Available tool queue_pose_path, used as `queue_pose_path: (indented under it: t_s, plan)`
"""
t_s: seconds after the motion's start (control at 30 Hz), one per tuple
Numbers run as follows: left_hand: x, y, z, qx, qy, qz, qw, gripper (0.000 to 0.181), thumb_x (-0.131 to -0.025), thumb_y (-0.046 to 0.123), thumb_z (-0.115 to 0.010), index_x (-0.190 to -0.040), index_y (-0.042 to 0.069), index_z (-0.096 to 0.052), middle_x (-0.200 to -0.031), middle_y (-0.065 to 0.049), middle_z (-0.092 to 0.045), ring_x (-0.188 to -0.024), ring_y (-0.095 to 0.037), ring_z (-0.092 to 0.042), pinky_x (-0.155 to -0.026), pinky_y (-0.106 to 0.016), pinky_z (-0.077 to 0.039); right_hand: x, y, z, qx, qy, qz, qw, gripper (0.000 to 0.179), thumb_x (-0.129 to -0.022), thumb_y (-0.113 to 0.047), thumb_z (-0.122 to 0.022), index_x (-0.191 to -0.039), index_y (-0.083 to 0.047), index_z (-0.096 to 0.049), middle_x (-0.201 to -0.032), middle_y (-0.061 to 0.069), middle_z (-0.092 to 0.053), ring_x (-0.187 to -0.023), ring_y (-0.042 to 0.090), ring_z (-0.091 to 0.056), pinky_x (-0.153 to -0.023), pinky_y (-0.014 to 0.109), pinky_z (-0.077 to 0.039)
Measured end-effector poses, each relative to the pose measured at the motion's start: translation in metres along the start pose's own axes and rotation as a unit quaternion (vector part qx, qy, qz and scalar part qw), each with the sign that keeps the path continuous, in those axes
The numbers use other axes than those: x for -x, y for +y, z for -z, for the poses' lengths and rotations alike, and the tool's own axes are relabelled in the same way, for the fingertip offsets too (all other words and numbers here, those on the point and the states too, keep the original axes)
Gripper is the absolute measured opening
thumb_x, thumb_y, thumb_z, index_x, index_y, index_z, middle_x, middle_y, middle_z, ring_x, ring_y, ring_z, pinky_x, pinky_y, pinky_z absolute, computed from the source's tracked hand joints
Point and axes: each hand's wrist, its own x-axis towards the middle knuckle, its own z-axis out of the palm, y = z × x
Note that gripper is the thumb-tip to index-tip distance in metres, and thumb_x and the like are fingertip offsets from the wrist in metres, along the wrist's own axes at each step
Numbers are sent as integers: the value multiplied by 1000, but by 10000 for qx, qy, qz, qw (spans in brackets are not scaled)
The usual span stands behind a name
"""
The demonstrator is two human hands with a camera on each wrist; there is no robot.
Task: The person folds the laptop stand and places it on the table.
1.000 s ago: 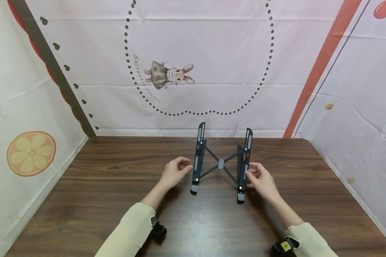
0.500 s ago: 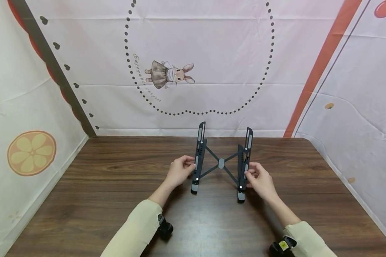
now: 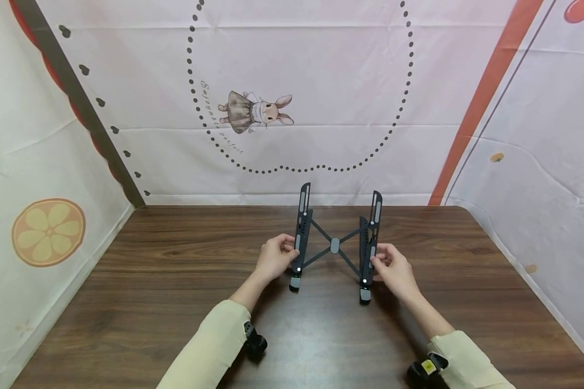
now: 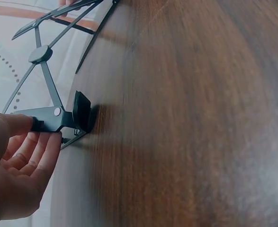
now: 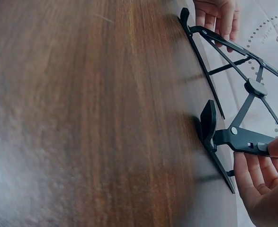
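Note:
A black folding laptop stand point(image 3: 334, 246) stands unfolded on the wooden table, its two side rails joined by crossed bars with a grey oval hub. My left hand point(image 3: 274, 257) pinches the left rail, thumb on top and fingers below, as the left wrist view shows near the front lip point(image 4: 82, 111). On the other side my right hand point(image 3: 394, 271) pinches the right rail the same way; in the right wrist view its thumb lies on the rail point(image 5: 252, 144) and the fingers curl underneath. Sloping supports hold both rails above the table.
The brown wooden table point(image 3: 175, 324) ends at a printed cloth backdrop point(image 3: 321, 97) close behind the stand. More cloth hangs at the left and right sides. A small black camera point(image 3: 256, 346) sits on the left wrist, another point(image 3: 423, 373) on the right.
My left hand has moved right from beside the left rail and taken hold of it. The right hand has stayed on its rail. The stand keeps its place and shape.

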Motion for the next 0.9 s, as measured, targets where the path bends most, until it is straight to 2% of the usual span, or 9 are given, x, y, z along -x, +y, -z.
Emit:
queue_pose_path:
  t_s: [0.6, 0.9]
  plan:
    - [3, 0, 2, -301, -53, -107, 9995, 18, -84, 3, -62, -102, 0, -61, -79, -8, -67, -61, -16, -63, -52, -25, -52, -3, -4, -2, -167, -49, -146, 9997, 26, -92, -7, -51, -117, -1, -49, -98, 16, -58, -79, 17, -60, -65, 35, -55]
    - [5, 0, 8, -217, -180, 23, 9996, 18, -85, 2, -61, -103, -1, -60, -79, -7, -65, -63, -15, -63, -54, -26, -53, -6, -5, -5, -253, -65, -282, 9993, 21, -92, -9, -52, -111, -1, -51, -95, 15, -59, -76, 15, -61, -66, 35, -55]
